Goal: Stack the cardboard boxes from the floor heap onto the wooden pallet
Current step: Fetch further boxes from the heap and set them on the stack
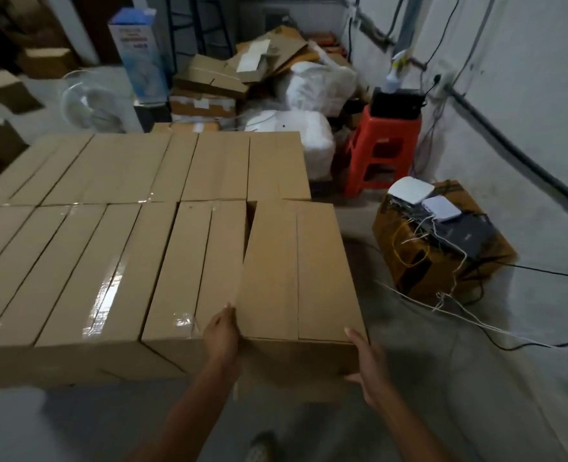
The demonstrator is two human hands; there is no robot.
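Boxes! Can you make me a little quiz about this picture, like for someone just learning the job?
1. True or false: only one hand touches the skewed box.
2. What colour is the plastic stool? A blue, B red, C green.
3. Fill in: the skewed box is at the ___ end of the front row of boxes.

Key
1. False: the left hand and the right hand are both on its near corners.
2. B.
3. Right.
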